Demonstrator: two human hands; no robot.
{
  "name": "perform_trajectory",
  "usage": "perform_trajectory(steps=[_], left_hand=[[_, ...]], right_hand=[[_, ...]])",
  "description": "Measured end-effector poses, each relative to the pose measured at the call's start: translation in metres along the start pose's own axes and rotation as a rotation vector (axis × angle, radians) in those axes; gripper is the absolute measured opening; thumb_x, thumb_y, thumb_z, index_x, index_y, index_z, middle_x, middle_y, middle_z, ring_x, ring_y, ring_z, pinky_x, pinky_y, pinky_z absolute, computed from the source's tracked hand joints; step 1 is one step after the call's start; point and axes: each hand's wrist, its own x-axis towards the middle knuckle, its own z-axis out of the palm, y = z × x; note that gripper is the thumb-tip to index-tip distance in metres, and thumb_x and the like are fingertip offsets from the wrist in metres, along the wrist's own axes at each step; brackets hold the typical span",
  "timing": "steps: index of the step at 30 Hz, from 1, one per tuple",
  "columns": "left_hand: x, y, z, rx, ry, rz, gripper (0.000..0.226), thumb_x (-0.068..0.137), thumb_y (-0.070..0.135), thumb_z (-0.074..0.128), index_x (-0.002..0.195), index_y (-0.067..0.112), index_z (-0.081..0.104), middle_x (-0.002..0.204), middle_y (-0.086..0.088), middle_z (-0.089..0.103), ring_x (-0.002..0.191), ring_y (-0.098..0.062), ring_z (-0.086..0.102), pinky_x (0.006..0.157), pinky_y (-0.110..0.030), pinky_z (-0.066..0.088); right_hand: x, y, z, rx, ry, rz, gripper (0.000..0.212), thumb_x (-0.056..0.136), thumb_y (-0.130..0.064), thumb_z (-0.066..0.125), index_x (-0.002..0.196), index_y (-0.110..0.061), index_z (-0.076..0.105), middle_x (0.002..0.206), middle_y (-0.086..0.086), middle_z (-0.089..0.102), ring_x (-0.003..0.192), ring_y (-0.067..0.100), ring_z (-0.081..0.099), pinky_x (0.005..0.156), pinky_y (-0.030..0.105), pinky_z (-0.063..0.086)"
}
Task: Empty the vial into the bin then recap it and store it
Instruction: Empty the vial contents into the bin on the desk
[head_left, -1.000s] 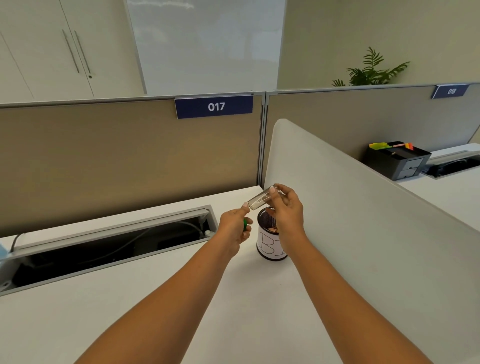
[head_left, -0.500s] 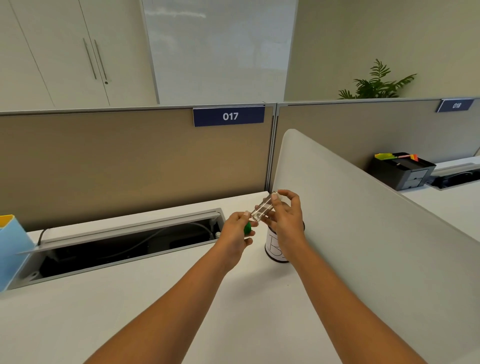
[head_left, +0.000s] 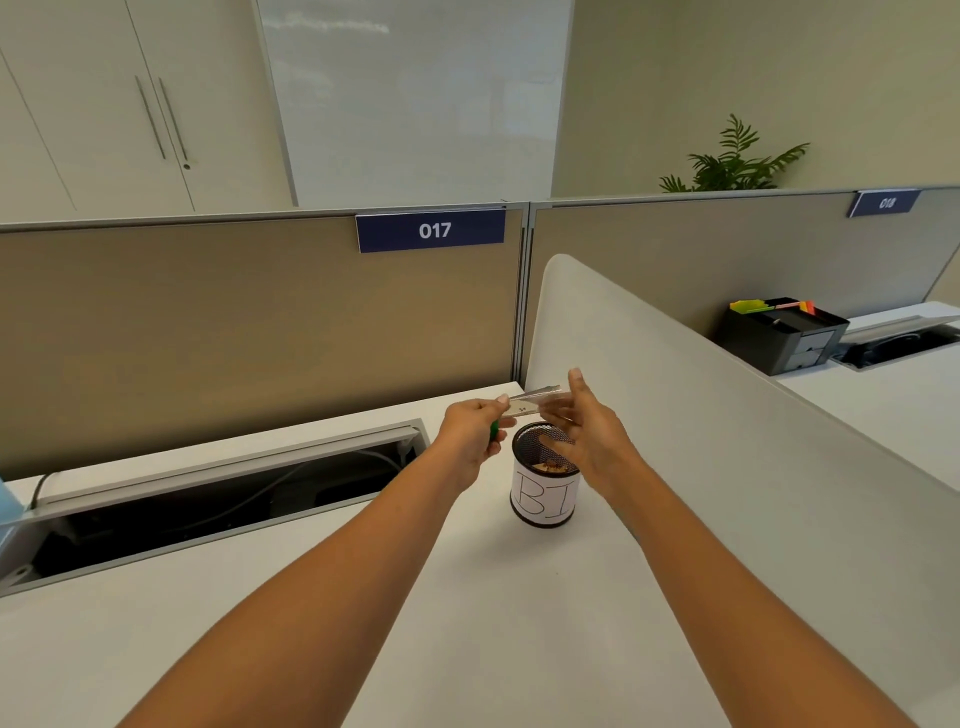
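Head view: my left hand (head_left: 470, 434) is pinching the vial (head_left: 535, 402) near-horizontal above the bin (head_left: 544, 475), green cap (head_left: 494, 431) tucked beneath, while my right hand (head_left: 587, 431) is hovering open at the vial's far end.

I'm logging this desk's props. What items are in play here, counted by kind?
Vial: 1
Green cap: 1
Mesh bin: 1
Hands: 2, left, right
Total: 5
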Motion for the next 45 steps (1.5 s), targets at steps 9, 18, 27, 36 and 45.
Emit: perform_trajectory(steps=[9, 18, 27, 36, 45], left_hand=[[0.022, -0.006, 0.009, 0.112, -0.027, 0.037, 0.023, 0.092, 0.021, 0.048, 0.105, 0.005, 0.058, 0.079, -0.003, 0.058, 0.063, -0.012, 0.041, 0.057, -0.021, 0.038], [0.033, -0.013, 0.007, 0.144, -0.004, 0.036, 0.018, 0.091, 0.022, 0.049, 0.096, 0.006, 0.058, 0.077, -0.003, 0.058, 0.062, -0.012, 0.040, 0.054, -0.021, 0.036], [0.039, -0.018, -0.005, 0.161, 0.071, 0.074, 0.017, 0.091, 0.023, 0.049, 0.095, 0.007, 0.055, 0.083, -0.007, 0.059, 0.059, -0.012, 0.039, 0.055, -0.021, 0.035], [0.042, -0.026, -0.018, 0.209, 0.119, 0.083, 0.024, 0.090, 0.024, 0.051, 0.103, 0.004, 0.057, 0.097, -0.010, 0.060, 0.063, -0.012, 0.042, 0.056, -0.022, 0.037], [0.036, -0.023, -0.015, 0.145, 0.128, -0.027, 0.034, 0.093, 0.033, 0.043, 0.092, 0.005, 0.060, 0.077, -0.006, 0.060, 0.059, -0.012, 0.041, 0.053, -0.021, 0.034]], right_hand=[[0.029, -0.012, -0.011, -0.245, -0.146, 0.199, 0.091, 0.077, -0.076, 0.008, 0.089, -0.014, 0.074, 0.143, 0.010, 0.043, 0.137, 0.027, 0.027, 0.114, 0.052, 0.017], [0.034, 0.002, -0.019, -0.159, -0.132, 0.198, 0.089, 0.080, -0.072, 0.007, 0.089, -0.011, 0.072, 0.126, 0.008, 0.058, 0.125, 0.025, 0.041, 0.099, 0.038, 0.035], [0.030, 0.003, -0.028, -0.069, -0.031, 0.132, 0.077, 0.086, -0.064, 0.019, 0.077, -0.006, 0.068, 0.110, 0.014, 0.062, 0.114, 0.026, 0.050, 0.102, 0.042, 0.042], [0.024, 0.007, -0.032, -0.866, 0.134, -0.180, 0.028, 0.084, -0.024, 0.062, 0.078, 0.001, 0.072, 0.091, 0.024, 0.069, 0.091, 0.036, 0.060, 0.076, 0.034, 0.047], [0.024, 0.013, -0.023, -0.956, 0.160, -0.263, 0.014, 0.076, -0.013, 0.071, 0.089, -0.007, 0.071, 0.075, 0.010, 0.064, 0.072, 0.016, 0.056, 0.057, 0.014, 0.043]])
